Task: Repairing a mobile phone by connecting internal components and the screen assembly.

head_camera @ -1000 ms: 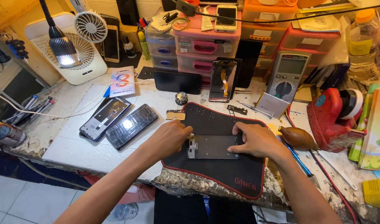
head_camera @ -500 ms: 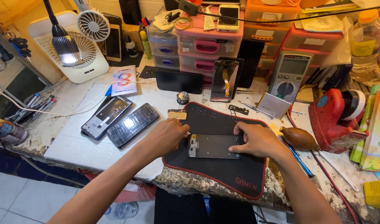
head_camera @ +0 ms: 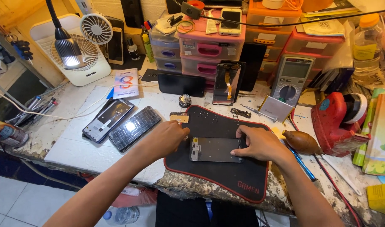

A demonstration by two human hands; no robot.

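The phone frame [head_camera: 215, 149] lies on the black mat [head_camera: 226, 176] between both hands; left hand [head_camera: 167, 136] curled beside it, right hand [head_camera: 259, 145] pinching its edge.

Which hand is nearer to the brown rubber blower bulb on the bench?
Right. The right hand rests on the phone frame just beside the blower bulb; the left hand is across the mat.
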